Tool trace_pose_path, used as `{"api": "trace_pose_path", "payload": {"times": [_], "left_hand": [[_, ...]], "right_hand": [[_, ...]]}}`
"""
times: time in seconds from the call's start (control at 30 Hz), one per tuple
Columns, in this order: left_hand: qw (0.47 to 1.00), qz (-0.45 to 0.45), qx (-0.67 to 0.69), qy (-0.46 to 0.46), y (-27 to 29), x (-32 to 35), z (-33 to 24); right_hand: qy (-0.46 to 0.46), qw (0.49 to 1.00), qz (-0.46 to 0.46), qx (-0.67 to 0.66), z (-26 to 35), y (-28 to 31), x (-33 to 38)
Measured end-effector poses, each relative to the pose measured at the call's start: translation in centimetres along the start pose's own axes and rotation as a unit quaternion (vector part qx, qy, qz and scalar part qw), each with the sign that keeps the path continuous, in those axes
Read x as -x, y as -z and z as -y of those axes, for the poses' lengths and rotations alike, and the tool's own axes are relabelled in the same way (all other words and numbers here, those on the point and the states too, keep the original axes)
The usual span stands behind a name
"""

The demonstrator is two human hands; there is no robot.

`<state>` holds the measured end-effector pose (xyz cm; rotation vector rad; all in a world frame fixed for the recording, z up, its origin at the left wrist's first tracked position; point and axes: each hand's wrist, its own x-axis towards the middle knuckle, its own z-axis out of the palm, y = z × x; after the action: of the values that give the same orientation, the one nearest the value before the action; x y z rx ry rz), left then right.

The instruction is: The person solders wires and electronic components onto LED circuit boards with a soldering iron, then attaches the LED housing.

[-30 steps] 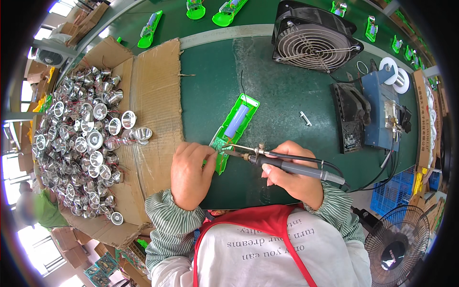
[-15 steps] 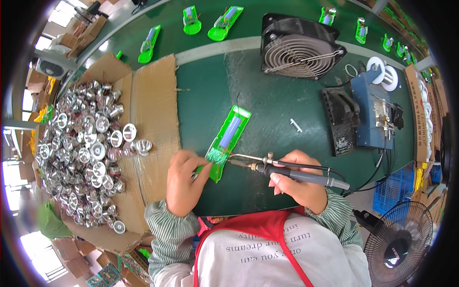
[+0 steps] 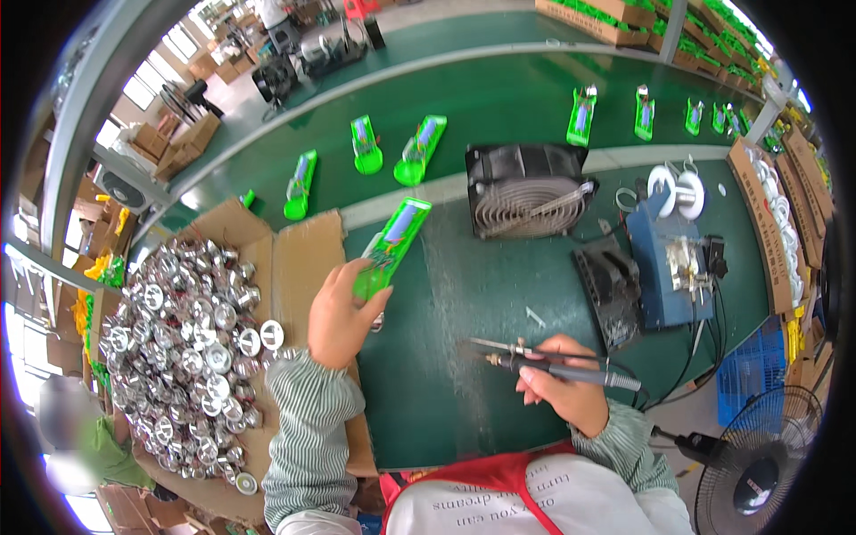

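My left hand [image 3: 339,312] grips the lower end of an open green plastic housing [image 3: 413,207], lifted at a tilt over the bench beside the cardboard. A blue cylindrical battery [image 3: 406,223] lies in the housing's upper part; wires and a circuit board sit lower, partly behind my fingers. Just under that hand a silvery lamp cup [image 3: 378,322] peeks out; whether it is joined to the housing I cannot tell. My right hand [image 3: 571,392] is closed round a soldering iron [image 3: 580,373] with a thin metal feed tube along it. Its tip points left, apart from the housing.
Left, a cardboard box [image 3: 308,245] holds many silvery lamp cups [image 3: 192,357]. A black fan [image 3: 530,192] stands at the back, with several green housings on the green surface beyond. On the right are a blue solder feeder [image 3: 664,267], a black stand [image 3: 611,294] and a small white piece [image 3: 535,316].
My left hand has lifted the green housing off the bench and carried it away from me. The soldering iron no longer meets the board. The view has tilted up, showing more of the background.
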<state>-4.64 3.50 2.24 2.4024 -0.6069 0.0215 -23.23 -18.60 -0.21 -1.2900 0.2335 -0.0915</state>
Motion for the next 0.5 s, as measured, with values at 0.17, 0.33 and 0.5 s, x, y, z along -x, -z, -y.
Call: {"api": "trace_pose_path", "payload": {"times": [0.17, 0.33, 0.5], "left_hand": [[0.997, 0.027, 0.014, -0.076, -4.5, -10.6, 0.7], [0.989, 0.040, 0.029, -0.141, -10.7, -19.9, -1.6], [0.964, 0.062, 0.164, -0.201, -13.2, -24.5, -2.8]], "right_hand": [[0.009, 1.000, -0.006, 0.026, -0.4, 1.3, -0.7], [-0.066, 0.995, -0.070, -0.002, 0.7, 2.0, -1.6], [-0.053, 0.994, -0.091, -0.017, 0.6, 2.4, -2.3]]}}
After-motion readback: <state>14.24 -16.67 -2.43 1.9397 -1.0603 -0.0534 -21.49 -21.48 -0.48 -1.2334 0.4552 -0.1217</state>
